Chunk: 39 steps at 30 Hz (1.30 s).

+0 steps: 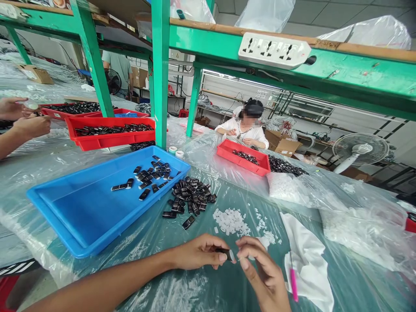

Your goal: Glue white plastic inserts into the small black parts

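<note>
Black casing in left hand sits well outside blue tray rim.

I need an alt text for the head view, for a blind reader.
A left hand holds a black piece near the right hand, over a plastic-covered table. Beyond lie a blue tray, a pile of black pieces and white bits.

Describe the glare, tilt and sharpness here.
Head view: pale glare streaks the plastic sheet; the power strip slants, suggesting a tilted picture. Also in the head view, the black piece in the left hand looks fairly crisp, while print on the distant cardboard box is too soft to read.
</note>
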Tool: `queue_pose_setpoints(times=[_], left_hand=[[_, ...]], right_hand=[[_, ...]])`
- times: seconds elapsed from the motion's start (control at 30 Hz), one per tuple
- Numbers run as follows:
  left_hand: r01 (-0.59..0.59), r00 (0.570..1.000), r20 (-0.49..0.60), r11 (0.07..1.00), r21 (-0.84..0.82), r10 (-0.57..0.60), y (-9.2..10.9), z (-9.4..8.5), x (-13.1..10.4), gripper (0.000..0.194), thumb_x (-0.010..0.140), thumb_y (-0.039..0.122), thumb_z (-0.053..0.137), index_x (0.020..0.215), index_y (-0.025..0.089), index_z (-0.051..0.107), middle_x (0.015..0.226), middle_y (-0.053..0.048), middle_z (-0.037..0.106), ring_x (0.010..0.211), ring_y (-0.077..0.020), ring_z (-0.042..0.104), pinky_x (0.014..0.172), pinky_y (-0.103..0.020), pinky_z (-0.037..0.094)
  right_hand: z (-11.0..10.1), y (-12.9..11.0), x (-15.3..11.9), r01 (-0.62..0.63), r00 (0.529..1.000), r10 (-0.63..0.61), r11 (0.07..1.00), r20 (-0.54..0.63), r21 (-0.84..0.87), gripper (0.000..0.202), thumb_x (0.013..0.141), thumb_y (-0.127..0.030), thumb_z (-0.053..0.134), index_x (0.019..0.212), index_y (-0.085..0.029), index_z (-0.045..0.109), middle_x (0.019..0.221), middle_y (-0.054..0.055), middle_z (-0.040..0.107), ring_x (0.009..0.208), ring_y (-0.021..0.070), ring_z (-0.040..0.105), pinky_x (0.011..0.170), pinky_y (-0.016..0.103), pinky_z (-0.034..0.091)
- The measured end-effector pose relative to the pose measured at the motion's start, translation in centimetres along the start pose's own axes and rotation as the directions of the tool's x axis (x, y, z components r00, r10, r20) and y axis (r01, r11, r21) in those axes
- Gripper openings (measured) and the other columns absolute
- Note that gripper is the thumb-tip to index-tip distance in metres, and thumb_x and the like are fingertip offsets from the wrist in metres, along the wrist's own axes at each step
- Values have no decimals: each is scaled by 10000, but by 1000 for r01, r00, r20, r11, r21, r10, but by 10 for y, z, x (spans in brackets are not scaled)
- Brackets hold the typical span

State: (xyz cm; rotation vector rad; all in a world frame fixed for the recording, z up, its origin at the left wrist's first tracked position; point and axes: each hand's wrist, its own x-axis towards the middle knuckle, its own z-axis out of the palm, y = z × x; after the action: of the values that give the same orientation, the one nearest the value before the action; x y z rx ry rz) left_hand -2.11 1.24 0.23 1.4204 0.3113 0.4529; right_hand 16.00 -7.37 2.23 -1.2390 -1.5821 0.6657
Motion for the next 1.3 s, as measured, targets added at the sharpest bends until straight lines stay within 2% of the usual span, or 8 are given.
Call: queue_pose_setpoints(times=[0.13,0.3,0.5,0.77,0.97,1.1,1.2,1.3], left_hand=[[-39,999,30,999,3,39,0,0,0,409,803,508,572,977,149,665,740,-21,507,668,-121,475,650,-233,402],[-56,998,34,997,54,54,0,0,-1,400,827,500,546,985,151,660,712,-14,482,647,-115,447,598,-216,366],[-78,996,46,986,149,72,3,-1,-3,406,866,492,488,1002,147,654,695,-12,440,616,-108,380,558,-211,307],[-70,997,46,986,149,64,3,1,-3,435,859,513,483,1001,141,658,664,-1,423,570,-97,331,515,-208,262],[-11,999,37,994,109,7,-5,-5,-2,428,835,514,525,968,133,665,651,1,460,562,-92,373,523,-203,294],[72,997,1,994,-86,-72,-7,-5,3,391,805,502,576,845,125,670,669,-15,508,578,-98,445,586,-216,373],[97,993,-30,947,-306,-112,-6,-3,6,398,820,495,560,825,110,665,726,-43,549,589,-105,499,642,-248,418],[84,991,-60,908,-410,-119,-5,-3,7,415,838,469,546,937,84,663,750,-70,577,595,-118,546,666,-276,437]], right_hand=[[8,-2,4,-192,980,176,959,94,209,156,831,-362,555,752,-243,620,969,42,551,941,186,538,790,241,412],[11,-1,5,-307,951,275,873,138,378,188,782,-401,613,705,-232,644,908,22,546,840,157,530,737,218,401],[15,5,4,-404,907,402,749,124,526,196,685,-408,716,791,-245,684,919,19,587,736,123,511,688,217,423],[16,15,2,-451,880,449,694,154,561,201,673,-391,731,786,-227,701,962,34,587,801,135,529,703,215,435],[19,26,5,-419,905,401,780,144,464,210,699,-400,705,787,-213,668,903,38,608,793,166,566,708,268,466],[22,35,5,-354,929,368,839,49,414,190,734,-383,679,816,-215,645,790,14,624,743,154,574,721,250,454],[18,39,2,-295,938,335,905,-87,305,207,757,-378,658,885,-217,634,846,24,647,828,166,589,776,237,440],[14,42,-3,-244,928,265,963,-261,113,247,786,-409,610,923,-205,630,898,46,661,843,175,615,769,236,459]])
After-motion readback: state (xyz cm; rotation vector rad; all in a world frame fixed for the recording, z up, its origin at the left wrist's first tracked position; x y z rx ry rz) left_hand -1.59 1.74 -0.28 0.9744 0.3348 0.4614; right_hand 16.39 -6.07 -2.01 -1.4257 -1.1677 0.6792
